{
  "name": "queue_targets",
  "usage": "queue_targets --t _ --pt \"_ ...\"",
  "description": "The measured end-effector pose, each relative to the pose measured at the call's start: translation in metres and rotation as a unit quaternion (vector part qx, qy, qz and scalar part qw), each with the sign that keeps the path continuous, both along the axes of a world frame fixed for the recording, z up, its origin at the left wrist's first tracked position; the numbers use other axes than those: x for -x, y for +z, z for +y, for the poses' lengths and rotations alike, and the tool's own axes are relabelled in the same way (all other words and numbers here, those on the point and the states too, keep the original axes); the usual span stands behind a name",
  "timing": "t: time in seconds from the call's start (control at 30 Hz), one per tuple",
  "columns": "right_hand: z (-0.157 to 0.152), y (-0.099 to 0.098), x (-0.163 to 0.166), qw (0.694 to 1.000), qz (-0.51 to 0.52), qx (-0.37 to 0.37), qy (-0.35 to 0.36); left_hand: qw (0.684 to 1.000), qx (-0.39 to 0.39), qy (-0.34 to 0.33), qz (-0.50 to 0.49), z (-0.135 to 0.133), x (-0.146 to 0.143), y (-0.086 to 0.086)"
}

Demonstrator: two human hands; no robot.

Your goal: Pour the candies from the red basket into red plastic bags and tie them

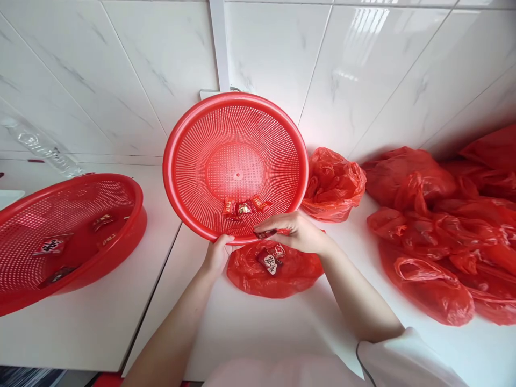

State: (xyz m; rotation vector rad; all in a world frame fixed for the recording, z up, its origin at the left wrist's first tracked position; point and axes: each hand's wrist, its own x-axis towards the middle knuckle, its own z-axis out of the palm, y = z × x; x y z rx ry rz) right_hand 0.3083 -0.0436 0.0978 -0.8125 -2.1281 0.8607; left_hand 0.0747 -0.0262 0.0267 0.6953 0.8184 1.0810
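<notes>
A round red mesh basket leans tilted against the tiled wall, with three wrapped candies lying at its lower inside. My left hand grips the basket's lower rim. Over that same rim, my right hand is closed on a dark red wrapped candy. Right under both hands lies a red plastic bag on the white counter, with another wrapped candy on it.
A second red mesh basket with several candies stands at the left on a neighbouring counter. A crumpled red bag lies right of the tilted basket. A heap of red bags fills the right side. A clear bottle lies far left.
</notes>
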Motion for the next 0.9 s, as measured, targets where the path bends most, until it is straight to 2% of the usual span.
queue_targets --t 0.1,0.17,0.23,0.3,0.4,0.47,0.53,0.6,0.67,0.8,0.9 --pt "-0.003 0.008 -0.011 0.994 -0.088 0.058 -0.007 1.000 -0.005 -0.002 -0.005 -0.001 -0.001 0.001" --pt "-0.004 0.008 -0.019 0.983 -0.143 0.118 -0.009 1.000 -0.010 0.002 -0.008 -0.001 -0.001 0.002" --pt "-0.002 0.004 -0.024 0.975 -0.167 0.147 -0.022 1.000 -0.014 0.004 -0.006 0.000 0.000 0.002" --pt "0.001 -0.001 -0.025 0.978 -0.162 0.115 -0.067 1.000 -0.014 0.001 0.004 0.000 0.001 0.001" --pt "0.011 -0.014 -0.019 0.973 -0.174 0.005 -0.155 1.000 -0.004 -0.013 0.021 -0.001 0.001 -0.001" --pt "0.018 -0.026 -0.012 0.953 -0.221 -0.057 -0.200 0.999 -0.002 -0.028 0.022 -0.003 0.000 -0.002" --pt "0.024 -0.039 -0.005 0.929 -0.285 -0.083 -0.221 0.999 -0.005 -0.044 0.011 -0.005 -0.001 -0.003" --pt "0.027 -0.049 0.001 0.916 -0.333 -0.071 -0.213 0.999 -0.006 -0.048 0.002 -0.007 -0.003 -0.003" --pt "0.026 -0.051 0.004 0.924 -0.336 -0.051 -0.175 0.999 0.000 -0.043 0.001 -0.007 -0.004 -0.003" --pt "0.020 -0.040 0.005 0.969 -0.239 -0.026 -0.062 1.000 0.007 -0.027 -0.006 -0.003 -0.003 -0.001" --pt "0.018 -0.032 0.005 0.986 -0.160 -0.018 -0.042 1.000 0.002 -0.005 -0.008 0.000 -0.001 0.001"
